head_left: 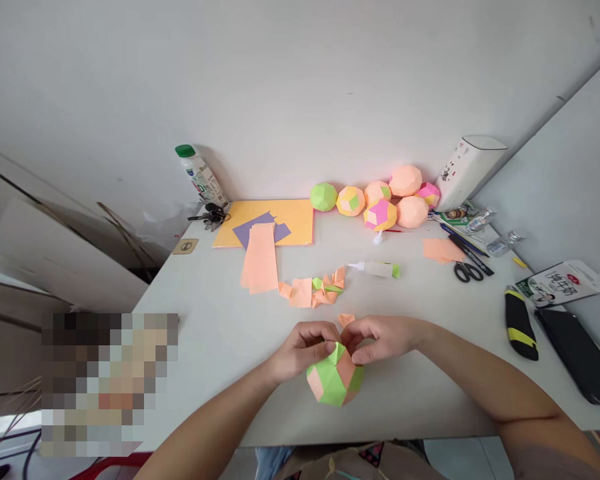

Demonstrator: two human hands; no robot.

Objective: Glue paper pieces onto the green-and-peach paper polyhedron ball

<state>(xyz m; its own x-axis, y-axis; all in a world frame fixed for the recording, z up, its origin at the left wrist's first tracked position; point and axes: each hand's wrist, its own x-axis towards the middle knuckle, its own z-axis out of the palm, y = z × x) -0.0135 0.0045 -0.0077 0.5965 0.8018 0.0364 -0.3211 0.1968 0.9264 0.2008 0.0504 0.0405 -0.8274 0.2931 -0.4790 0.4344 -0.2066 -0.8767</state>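
Near the front edge of the white table, a green and peach faceted paper ball (333, 381) sits between my hands. My left hand (305, 347) grips its top left, with the thumb on a raised green flap. At the top right, my right hand (375, 337) has its fingers closed on the ball's edge; the fingertips behind it are partly hidden. A small folded peach paper piece (347, 320) lies just beyond my hands. Farther off are several folded peach and green pieces (325, 292) and a glue bottle (377, 269) lying on its side.
Finished paper balls (351, 201) line the wall. Peach strips (261, 257) and purple paper (243, 233) overlap a yellow sheet (295, 217). Scissors (469, 271), a black and yellow utility knife (521, 323) and a black phone-like object (577, 357) lie right. A bottle (203, 177) stands back left.
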